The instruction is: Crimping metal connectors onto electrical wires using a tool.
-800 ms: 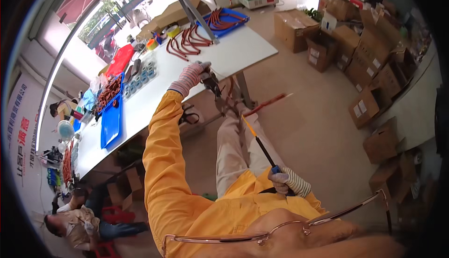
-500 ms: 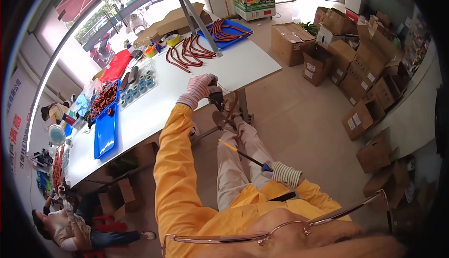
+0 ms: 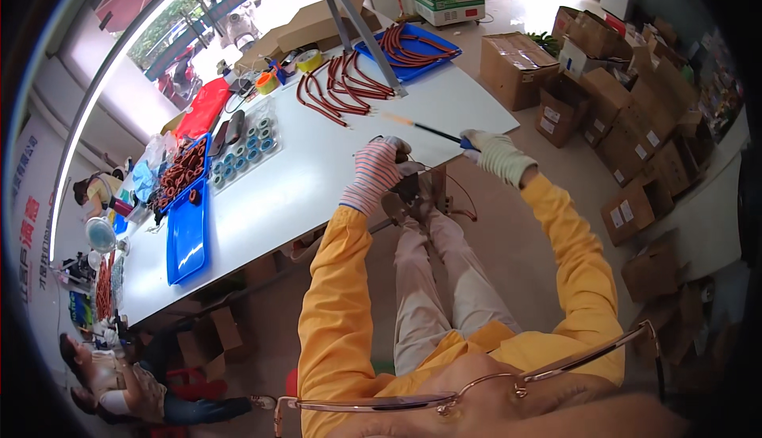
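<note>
My left hand [image 3: 373, 169], in a red-and-white striped glove, is at the near table edge. Its fingers are curled round something dark that they mostly hide. Just beyond them is a dark metal piece [image 3: 406, 190], above my feet. A thin reddish cable [image 3: 468, 192] loops down to its right. My right hand [image 3: 502, 157], in a cream and pale green glove, grips a slim stick-like tool [image 3: 435, 131] with a black shaft, a blue part by the hand and an orange-tan tip. The tip points left over the table; the tool's exact kind cannot be told.
On the white table [image 3: 294, 168] lie red-brown cables [image 3: 337, 88], a blue tray of more cables [image 3: 417, 45], an empty blue tray [image 3: 187, 235] and blue-and-white rolls [image 3: 246, 148]. A metal post [image 3: 365, 33] rises there. Cardboard boxes [image 3: 619, 120] crowd the right; people [image 3: 119, 378] sit at left.
My right hand has risen from near my lap to the table edge, bringing the stick-like tool over the table. My left hand has shifted right and slightly down in the picture.
</note>
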Demonstrator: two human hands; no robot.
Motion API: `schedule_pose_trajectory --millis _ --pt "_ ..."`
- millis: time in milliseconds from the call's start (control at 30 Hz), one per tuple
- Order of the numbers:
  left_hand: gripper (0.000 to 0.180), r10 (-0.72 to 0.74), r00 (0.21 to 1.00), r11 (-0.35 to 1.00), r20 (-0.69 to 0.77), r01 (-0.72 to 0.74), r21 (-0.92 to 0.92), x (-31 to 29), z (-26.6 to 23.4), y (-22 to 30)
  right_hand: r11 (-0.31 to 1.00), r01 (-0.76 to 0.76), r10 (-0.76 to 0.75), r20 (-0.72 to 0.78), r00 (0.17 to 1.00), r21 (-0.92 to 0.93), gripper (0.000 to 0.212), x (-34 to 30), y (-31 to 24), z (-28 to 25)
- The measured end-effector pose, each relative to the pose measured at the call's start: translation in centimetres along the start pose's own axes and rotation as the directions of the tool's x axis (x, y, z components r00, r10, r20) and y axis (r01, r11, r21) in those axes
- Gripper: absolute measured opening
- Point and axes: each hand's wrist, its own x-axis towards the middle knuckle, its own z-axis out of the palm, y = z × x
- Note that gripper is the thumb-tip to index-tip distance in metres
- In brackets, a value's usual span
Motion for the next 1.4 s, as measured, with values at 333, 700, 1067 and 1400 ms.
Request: schedule_pose_trajectory --millis 333,700,1067,1400 --pt "0.041 -0.048 0.998 0.991 -0.044 0.042 -0.126 0.0 0.4 -0.4 0.947 0.23 -0.28 -0.223 0.934 -0.226 0.03 10.9 -2.9 8.6" --pt "0.055 -0.07 0.997 0.9 -0.02 0.055 -0.432 0.5 1.8 0.5 -0.336 -0.328 -0.308 0.226 0.924 0.883 0.036 2.8 -0.6 8.4" --pt "0.045 -0.209 0.976 0.925 -0.058 0.177 -0.337 -0.7 0.9 -0.7 0.92 0.36 -0.338 0.151 0.929 -0.157 0.028 -1.2 -8.5 -5.1" --pt "0.036 -0.217 0.965 0.807 -0.146 0.094 -0.583 -0.9 2.4 -0.4 0.173 -0.047 0.229 0.007 0.973 0.984 0.036 -7.6 -14.4 7.4"
